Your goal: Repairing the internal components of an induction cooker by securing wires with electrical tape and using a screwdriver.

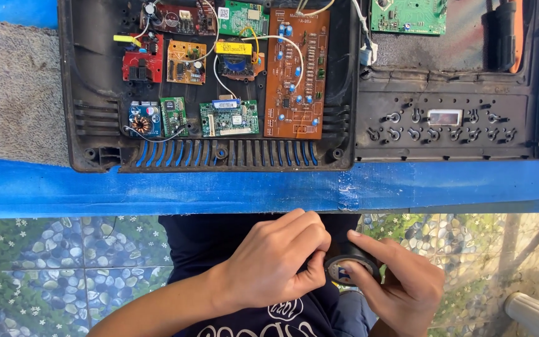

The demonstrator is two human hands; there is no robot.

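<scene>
Gripping a glossy black tape roll [352,267], both hands [282,259] clamp its round rim.

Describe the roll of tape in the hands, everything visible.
The tape roll is black and glossy, like plastic insulating tape, wound on a core with a label inside the hole. It is tilted so its open face points up toward the camera. It is held below the blue table edge, over the person's lap. The right hand grips its right side; the left hand pinches its left rim and covers part of it.
</scene>
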